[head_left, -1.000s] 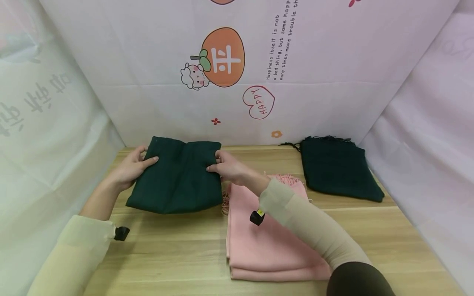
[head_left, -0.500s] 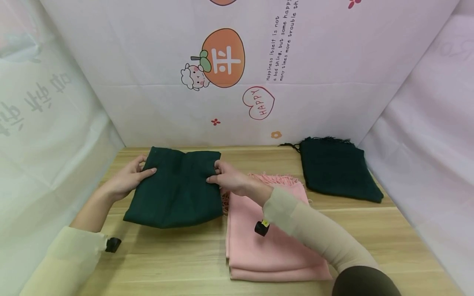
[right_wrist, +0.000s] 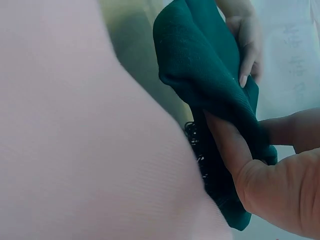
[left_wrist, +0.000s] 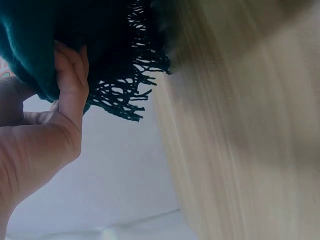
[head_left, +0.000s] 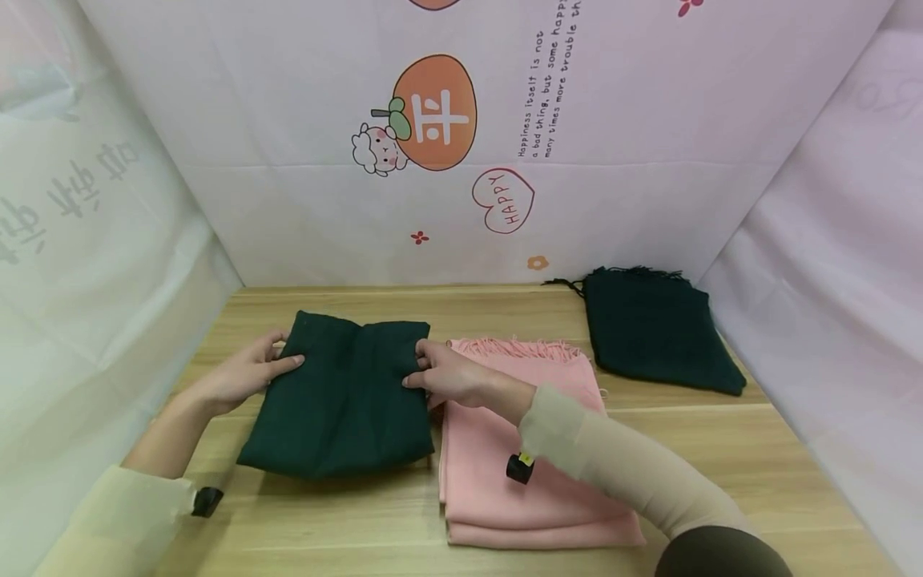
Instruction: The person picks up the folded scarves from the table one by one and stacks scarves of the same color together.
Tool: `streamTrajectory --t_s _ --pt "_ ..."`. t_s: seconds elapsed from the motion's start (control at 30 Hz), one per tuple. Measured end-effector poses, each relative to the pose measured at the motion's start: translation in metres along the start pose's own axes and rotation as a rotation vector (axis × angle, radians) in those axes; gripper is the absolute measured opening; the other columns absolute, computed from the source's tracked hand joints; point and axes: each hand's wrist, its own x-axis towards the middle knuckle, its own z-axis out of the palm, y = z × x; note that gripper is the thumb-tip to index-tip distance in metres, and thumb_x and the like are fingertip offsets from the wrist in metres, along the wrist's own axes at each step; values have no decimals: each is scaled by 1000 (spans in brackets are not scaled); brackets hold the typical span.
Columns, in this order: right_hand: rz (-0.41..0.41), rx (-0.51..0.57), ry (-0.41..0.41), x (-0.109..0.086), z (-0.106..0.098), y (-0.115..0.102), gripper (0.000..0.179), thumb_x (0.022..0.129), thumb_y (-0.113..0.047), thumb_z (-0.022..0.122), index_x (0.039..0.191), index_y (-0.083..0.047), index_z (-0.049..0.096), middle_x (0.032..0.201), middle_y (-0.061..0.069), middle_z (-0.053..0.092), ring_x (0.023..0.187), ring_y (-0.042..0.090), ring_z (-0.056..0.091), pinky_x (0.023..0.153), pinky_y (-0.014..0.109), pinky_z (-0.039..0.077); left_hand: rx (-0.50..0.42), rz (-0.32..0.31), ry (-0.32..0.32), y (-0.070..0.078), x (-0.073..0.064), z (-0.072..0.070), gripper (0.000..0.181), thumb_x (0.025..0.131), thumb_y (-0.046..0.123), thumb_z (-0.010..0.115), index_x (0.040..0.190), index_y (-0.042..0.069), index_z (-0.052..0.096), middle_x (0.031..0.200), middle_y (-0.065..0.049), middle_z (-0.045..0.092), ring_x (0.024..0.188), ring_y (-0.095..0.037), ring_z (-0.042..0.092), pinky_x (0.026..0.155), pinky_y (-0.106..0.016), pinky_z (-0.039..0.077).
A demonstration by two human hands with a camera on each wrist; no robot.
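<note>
A folded dark green fringed scarf (head_left: 346, 401) is held by its two sides at the left of the table. My left hand (head_left: 248, 371) grips its left edge, thumb on top and fingers beneath. On the opposite edge my right hand (head_left: 454, 375) pinches the cloth, with fingers tucked under in the right wrist view. Dark fringe (left_wrist: 125, 95) hangs on the underside in the left wrist view. Just right of the green scarf, a folded pink scarf (head_left: 526, 489) lies flat, fringe toward the back, partly under my right forearm.
A second folded dark green scarf (head_left: 656, 332) with fringe lies at the back right of the wooden table (head_left: 324, 545). White printed cloth (head_left: 317, 224) hangs behind and along both sides.
Both hands have brought the green scarf toward the front of the table and lower, keeping their hold on its sides. The pink scarf and the other green scarf stay in place.
</note>
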Motion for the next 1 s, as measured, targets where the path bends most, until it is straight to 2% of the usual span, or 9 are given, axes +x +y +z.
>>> streamTrajectory --t_s 0.1,0.2,0.33,0.37,0.43,0.6,0.7,0.8,1.0 --pt "2 4 -13 -2 3 5 18 102 2 57 108 1 40 117 21 53 91 28 67 76 47 62 21 -18 -3 -1 -4 3 45 110 23 51 136 -5 28 108 -22 59 88 -28 66 78 -41 57" --pt "-4 6 -28 -3 5 10 20 101 4 57 107 1 38 108 17 52 83 26 67 72 45 62 72 -45 5 -1 -8 5 62 110 27 51 149 -8 19 131 -38 49 112 -44 61 87 -49 56" --pt "3 8 -43 -7 7 13 20 102 5 56 104 0 36 102 14 52 80 25 68 70 42 62 111 -66 -4 -4 -11 6 75 109 31 53 156 -10 10 147 -44 34 128 -53 49 92 -55 53" --pt "7 7 -44 -8 8 14 21 101 5 56 103 -1 36 100 14 51 80 25 68 70 41 62 113 -69 -9 -5 -12 6 78 109 31 53 157 -10 7 147 -44 34 128 -52 49 92 -54 53" --pt "22 -3 -45 -9 9 16 23 101 5 57 101 -3 35 98 11 46 78 24 66 68 39 61 87 -76 -29 -7 -13 7 71 109 29 53 154 -9 14 137 -39 47 114 -45 59 87 -50 55" --pt "53 -34 -57 -11 12 23 31 100 5 57 96 -8 30 92 5 27 71 22 53 63 36 57 54 -110 -66 -11 -18 8 72 108 26 55 156 -8 13 131 -34 53 98 -33 63 80 -43 57" --pt "61 -38 -65 -13 15 26 31 99 8 56 98 -8 30 93 5 26 72 23 54 66 39 59 82 -120 -72 -13 -21 9 82 107 27 56 158 -11 3 144 -40 40 116 -40 58 84 -45 56" --pt "69 -31 -76 -15 17 29 29 98 10 55 103 -6 32 93 5 26 73 25 58 70 44 61 106 -143 -75 -16 -24 9 87 107 29 57 157 -13 -1 150 -46 26 132 -52 44 88 -50 56" --pt "83 -20 -92 -18 21 32 27 98 12 54 106 -3 33 91 5 26 73 25 62 72 47 62 118 -190 -93 -19 -28 8 90 106 30 58 156 -15 -2 152 -48 16 137 -61 32 91 -53 55"
